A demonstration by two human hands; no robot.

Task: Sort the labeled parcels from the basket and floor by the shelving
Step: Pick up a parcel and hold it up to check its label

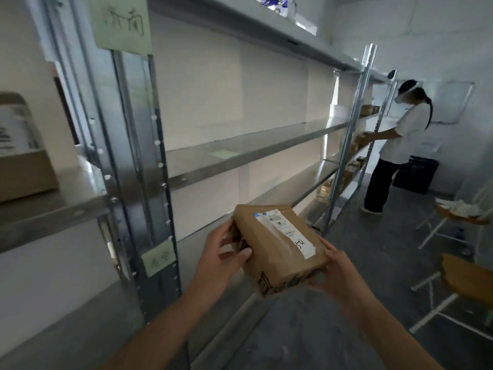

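Note:
I hold a brown cardboard parcel [277, 247] with a white shipping label [284, 228] on top, in front of me at waist height. My left hand [222, 259] grips its left end, thumb on the near side. Its right near corner sits in my right hand [340, 271], whose fingers curl under it. The parcel hangs before the metal shelving [240, 153], level with its lower shelves. A green paper tag [158, 257] with handwriting is stuck on the upright post near my left hand.
A larger green sign [122, 22] hangs high on the post. A cardboard box [24, 166] stands on the left shelf. Another person [394, 145] reaches into the far shelves holding small parcels. Wooden stools [466, 279] stand at the right, and a dark bin [416, 174] stands behind the person.

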